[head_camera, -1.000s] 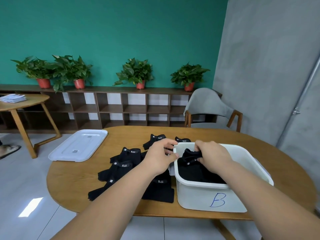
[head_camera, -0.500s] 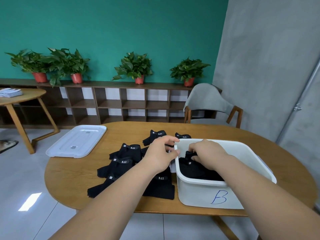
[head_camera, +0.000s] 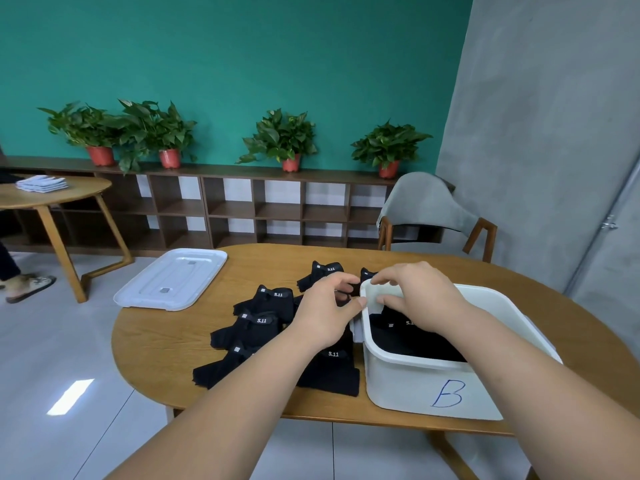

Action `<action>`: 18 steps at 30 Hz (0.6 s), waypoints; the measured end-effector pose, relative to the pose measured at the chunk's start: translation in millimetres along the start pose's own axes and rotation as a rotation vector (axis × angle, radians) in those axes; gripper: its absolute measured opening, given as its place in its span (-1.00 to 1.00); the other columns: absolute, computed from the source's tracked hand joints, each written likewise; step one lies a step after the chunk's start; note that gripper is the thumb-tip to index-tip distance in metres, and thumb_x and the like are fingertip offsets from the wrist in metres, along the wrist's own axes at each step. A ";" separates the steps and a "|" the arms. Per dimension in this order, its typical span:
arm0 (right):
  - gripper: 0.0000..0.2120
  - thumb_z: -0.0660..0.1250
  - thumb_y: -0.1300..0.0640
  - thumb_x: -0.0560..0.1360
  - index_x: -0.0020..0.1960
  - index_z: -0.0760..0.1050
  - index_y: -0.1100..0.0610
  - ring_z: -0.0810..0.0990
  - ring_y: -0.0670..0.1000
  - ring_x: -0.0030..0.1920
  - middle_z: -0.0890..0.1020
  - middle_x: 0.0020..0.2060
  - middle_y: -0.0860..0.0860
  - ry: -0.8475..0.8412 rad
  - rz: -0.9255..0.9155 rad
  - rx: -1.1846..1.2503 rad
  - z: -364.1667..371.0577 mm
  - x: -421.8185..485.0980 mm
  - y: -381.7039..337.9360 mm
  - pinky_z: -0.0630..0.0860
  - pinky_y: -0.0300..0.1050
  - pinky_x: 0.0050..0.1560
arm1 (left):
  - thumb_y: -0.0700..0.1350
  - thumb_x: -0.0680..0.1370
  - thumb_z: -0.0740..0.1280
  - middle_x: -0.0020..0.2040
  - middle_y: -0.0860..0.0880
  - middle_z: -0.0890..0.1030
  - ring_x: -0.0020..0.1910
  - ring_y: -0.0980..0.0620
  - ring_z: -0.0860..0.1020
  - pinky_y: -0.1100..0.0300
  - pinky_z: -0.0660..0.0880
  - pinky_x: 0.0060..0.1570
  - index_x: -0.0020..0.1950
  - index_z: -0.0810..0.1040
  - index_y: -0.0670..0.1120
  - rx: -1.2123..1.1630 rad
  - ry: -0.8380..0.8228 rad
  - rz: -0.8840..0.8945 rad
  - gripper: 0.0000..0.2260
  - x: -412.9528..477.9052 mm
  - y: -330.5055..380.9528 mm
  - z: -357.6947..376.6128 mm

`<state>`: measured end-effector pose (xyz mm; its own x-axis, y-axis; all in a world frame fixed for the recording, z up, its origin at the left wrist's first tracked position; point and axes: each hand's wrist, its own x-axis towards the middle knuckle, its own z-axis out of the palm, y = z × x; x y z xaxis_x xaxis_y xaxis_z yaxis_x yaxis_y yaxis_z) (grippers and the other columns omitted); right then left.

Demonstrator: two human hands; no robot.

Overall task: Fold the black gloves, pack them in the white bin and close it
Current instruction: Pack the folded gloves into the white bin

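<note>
The white bin [head_camera: 415,362], marked with a blue B, stands on the right of the wooden table [head_camera: 166,344]. Folded black gloves [head_camera: 408,336] lie inside it. Several loose black gloves [head_camera: 258,323] with white 5.11 tags are spread on the table left of the bin. My left hand [head_camera: 329,310] sits at the bin's left rim, its thumb touching the rim and its fingers loosely curved. My right hand [head_camera: 415,296] hovers over the bin's back left corner with relaxed fingers, holding nothing. The white lid [head_camera: 173,278] lies at the table's far left.
A grey chair [head_camera: 429,209] stands behind the table. Low shelving with potted plants [head_camera: 280,140] lines the green wall. A second round table [head_camera: 52,195] with a white stack is at the left, and a person's sandalled foot [head_camera: 29,287] is on the floor.
My right hand has let go of a glove inside the bin and risen above the rim. My left hand has stayed at the bin's left rim.
</note>
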<state>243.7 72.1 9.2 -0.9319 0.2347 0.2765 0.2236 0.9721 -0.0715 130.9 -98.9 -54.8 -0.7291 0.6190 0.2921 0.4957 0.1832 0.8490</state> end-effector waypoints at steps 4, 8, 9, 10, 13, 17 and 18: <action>-0.66 0.44 -0.09 0.58 0.34 0.57 -0.22 0.55 -0.04 0.28 0.62 0.28 -0.21 0.029 -0.025 0.121 3.2 -4.0 -16.3 0.54 -0.02 0.18 | 0.01 0.59 0.51 0.15 0.19 0.63 0.14 0.21 0.59 0.25 0.53 0.19 0.32 0.61 0.17 -0.006 0.044 -0.003 -0.69 -11.6 -11.6 -13.3; -0.68 0.44 -0.11 0.58 0.33 0.58 -0.21 0.54 -0.03 0.33 0.60 0.31 -0.20 0.036 -0.052 0.227 11.3 -7.5 -30.2 0.52 -0.01 0.27 | -0.02 0.60 0.50 0.15 0.20 0.63 0.15 0.25 0.59 0.32 0.49 0.16 0.33 0.61 0.17 0.044 0.086 -0.027 -0.69 -27.5 -23.9 -35.1; -0.69 0.44 -0.11 0.58 0.32 0.59 -0.22 0.54 -0.04 0.32 0.60 0.30 -0.20 0.033 -0.057 0.247 14.0 -7.8 -33.0 0.53 0.00 0.27 | -0.02 0.60 0.50 0.15 0.19 0.64 0.15 0.26 0.59 0.31 0.50 0.17 0.33 0.61 0.17 0.052 0.102 -0.031 -0.69 -32.0 -27.7 -41.4; -0.69 0.44 -0.11 0.58 0.31 0.59 -0.23 0.54 -0.04 0.31 0.60 0.29 -0.20 0.024 -0.061 0.263 16.8 -8.3 -36.1 0.53 0.01 0.27 | -0.02 0.59 0.50 0.15 0.19 0.64 0.14 0.26 0.59 0.29 0.52 0.19 0.32 0.61 0.16 0.062 0.120 -0.031 -0.69 -37.1 -32.4 -47.5; -0.73 0.43 -0.13 0.59 0.29 0.60 -0.25 0.52 -0.05 0.31 0.60 0.25 -0.22 -0.002 -0.088 0.295 28.2 -11.4 -44.4 0.52 0.03 0.29 | -0.05 0.60 0.49 0.15 0.21 0.64 0.16 0.28 0.58 0.26 0.52 0.24 0.32 0.61 0.15 0.140 0.155 -0.041 -0.70 -57.3 -52.2 -67.5; -0.75 0.41 -0.11 0.60 0.28 0.62 -0.23 0.48 -0.11 0.33 0.62 0.24 -0.21 -0.007 -0.087 0.332 38.6 -15.0 -47.4 0.48 -0.05 0.33 | -0.07 0.63 0.46 0.20 0.23 0.62 0.22 0.27 0.55 0.26 0.48 0.28 0.34 0.59 0.15 0.289 0.167 -0.101 -0.71 -87.3 -80.8 -95.2; -0.75 0.42 -0.11 0.60 0.28 0.62 -0.23 0.48 -0.11 0.33 0.62 0.24 -0.21 -0.005 -0.080 0.342 39.8 -15.1 -46.2 0.47 -0.07 0.32 | -0.08 0.63 0.45 0.21 0.24 0.62 0.23 0.26 0.55 0.26 0.48 0.28 0.35 0.59 0.15 0.322 0.170 -0.109 -0.70 -93.6 -87.1 -100.6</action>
<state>236.1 23.4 -29.8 -0.9442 0.1566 0.2899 0.0416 0.9295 -0.3665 108.5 -249.7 -111.9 -0.8405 0.4516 0.2995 0.5137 0.4883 0.7054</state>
